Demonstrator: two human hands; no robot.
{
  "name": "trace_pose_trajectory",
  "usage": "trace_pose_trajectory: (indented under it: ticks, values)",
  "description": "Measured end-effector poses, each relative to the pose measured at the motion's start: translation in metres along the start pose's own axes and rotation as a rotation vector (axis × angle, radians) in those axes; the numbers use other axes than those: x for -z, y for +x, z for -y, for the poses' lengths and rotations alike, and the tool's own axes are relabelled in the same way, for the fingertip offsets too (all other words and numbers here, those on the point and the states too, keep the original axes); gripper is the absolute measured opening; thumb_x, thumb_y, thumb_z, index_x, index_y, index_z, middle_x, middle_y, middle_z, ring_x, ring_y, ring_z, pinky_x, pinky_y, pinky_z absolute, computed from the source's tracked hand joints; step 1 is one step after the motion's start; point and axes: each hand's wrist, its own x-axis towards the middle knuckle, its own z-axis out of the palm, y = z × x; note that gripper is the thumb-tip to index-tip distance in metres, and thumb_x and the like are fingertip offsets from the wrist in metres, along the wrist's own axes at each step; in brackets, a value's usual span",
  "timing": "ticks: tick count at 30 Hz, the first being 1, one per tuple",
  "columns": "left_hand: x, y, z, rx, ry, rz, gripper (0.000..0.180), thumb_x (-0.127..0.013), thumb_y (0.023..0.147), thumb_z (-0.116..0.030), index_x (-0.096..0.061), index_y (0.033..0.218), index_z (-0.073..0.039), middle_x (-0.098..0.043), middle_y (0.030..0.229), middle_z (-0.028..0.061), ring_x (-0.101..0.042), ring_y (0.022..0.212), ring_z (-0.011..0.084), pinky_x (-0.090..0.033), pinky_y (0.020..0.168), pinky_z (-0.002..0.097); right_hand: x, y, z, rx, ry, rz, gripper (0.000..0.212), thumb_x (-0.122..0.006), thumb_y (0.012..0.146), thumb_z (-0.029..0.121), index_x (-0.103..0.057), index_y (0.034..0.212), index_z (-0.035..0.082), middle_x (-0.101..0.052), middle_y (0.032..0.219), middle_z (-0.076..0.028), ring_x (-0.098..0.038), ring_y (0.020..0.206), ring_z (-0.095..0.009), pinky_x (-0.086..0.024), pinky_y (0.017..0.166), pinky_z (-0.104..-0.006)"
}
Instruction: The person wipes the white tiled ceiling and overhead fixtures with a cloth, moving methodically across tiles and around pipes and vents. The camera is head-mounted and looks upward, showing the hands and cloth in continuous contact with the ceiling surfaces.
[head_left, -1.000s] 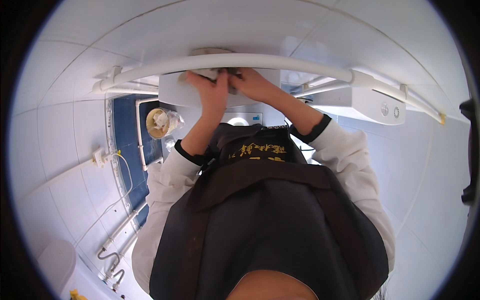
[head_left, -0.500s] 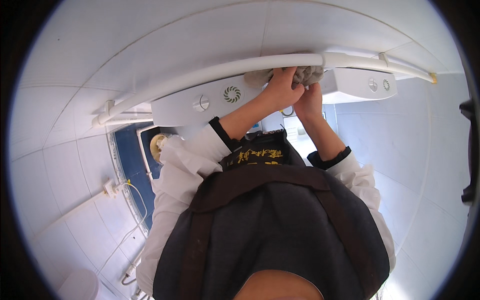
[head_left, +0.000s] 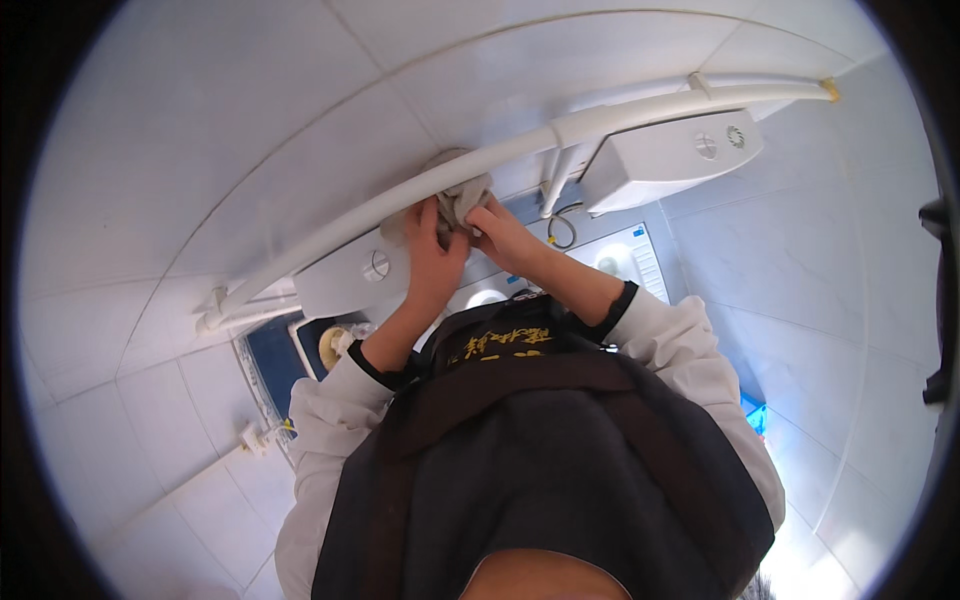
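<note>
A crumpled grey-beige cloth (head_left: pixel 462 203) is wrapped over the long white pipe (head_left: pixel 515 150) that runs along the tiled wall, with part of it showing above and below the pipe. My left hand (head_left: pixel 436 255) grips the cloth from below, fingers bent up against it. Close beside it, my right hand (head_left: pixel 492 235) pinches the cloth's hanging folds, its fingertips partly hidden in them. Just under both hands is the white toilet tank (head_left: pixel 345 278) with a round button on its face; the cloth and my hands cover its right end.
A second white tank (head_left: pixel 668 160) hangs under the pipe at the right. Brackets (head_left: pixel 699 85) fix the pipe to the wall. Below are a curved hose (head_left: pixel 565 232) and a white squat pan (head_left: pixel 630 262). A bin (head_left: pixel 338 345) stands at the lower left, near a wall socket (head_left: pixel 257 438).
Both hands and the cloth have moved left along the pipe, from between the two tanks to over the left tank. The view has shifted and turned, showing more floor at the right.
</note>
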Motion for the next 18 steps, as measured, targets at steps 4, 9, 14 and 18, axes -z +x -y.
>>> trace_pose_trajectory:
  ticks: [4,9,14,18]
  values:
    - [-0.019,-0.007,-0.024,-0.034,-0.231,0.219,0.058,-0.059,0.082,-0.008,-0.036,0.135,0.004,-0.032,0.135,0.0195,-0.041,0.122,0.0311,-0.040,0.096,0.0346,0.019,-0.025,0.024,0.045,-0.185,-0.273,0.070,-0.061,0.078,0.014,-0.025,0.137,0.003,-0.044,0.128,-0.014,-0.047,0.116,-0.023,-0.043,0.094,-0.0358]
    - [-0.002,-0.002,-0.066,-0.073,-0.362,0.544,0.056,-0.056,0.082,-0.005,-0.037,0.135,0.001,-0.030,0.137,0.0157,-0.041,0.122,0.0288,-0.042,0.096,0.0346,0.014,-0.071,0.056,0.170,-0.579,-0.489,0.067,-0.066,0.074,0.012,-0.035,0.132,0.000,-0.055,0.116,-0.015,-0.053,0.109,-0.021,-0.046,0.090,-0.0329]
    - [0.018,0.023,-0.102,-0.363,-0.317,0.565,0.044,-0.048,0.086,-0.002,-0.047,0.129,-0.003,-0.047,0.127,0.0130,-0.051,0.114,0.0259,-0.043,0.093,0.0347,-0.003,-0.111,0.126,0.419,-0.840,-0.512,0.068,-0.068,0.070,0.000,-0.038,0.131,0.002,-0.054,0.117,-0.010,-0.052,0.110,-0.019,-0.045,0.092,-0.0314]
    - [0.019,0.039,-0.103,-0.317,-0.492,0.373,0.033,-0.046,0.089,0.000,-0.052,0.121,-0.003,-0.049,0.122,0.0120,-0.060,0.100,0.0232,-0.046,0.085,0.0318,0.003,-0.076,0.165,0.924,-1.012,-0.582,0.061,-0.068,0.071,-0.004,-0.043,0.126,0.004,-0.045,0.121,-0.010,-0.046,0.116,-0.022,-0.043,0.094,-0.0328]
